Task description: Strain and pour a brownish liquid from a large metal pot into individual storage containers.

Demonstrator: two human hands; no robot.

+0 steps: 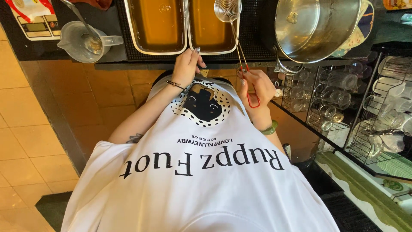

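Note:
My right hand (254,86), with a green bangle on the wrist, grips the red-tipped handle of a wire skimmer (228,9). The skimmer's round spiral head hangs over the right metal tray (235,48), which holds brownish liquid. My left hand (187,68), wearing a thin black bracelet, rests with its fingers on the front rim where the left metal tray (131,39) and the right one meet. It holds nothing. My white printed T-shirt fills the lower half of the view.
A large steel pot (315,25) sits right of the trays. At far left, a clear jug (77,45) with a ladle in it stands next to a scale (36,26). Wire racks of glasses (339,92) stand at right. Orange floor tiles lie below.

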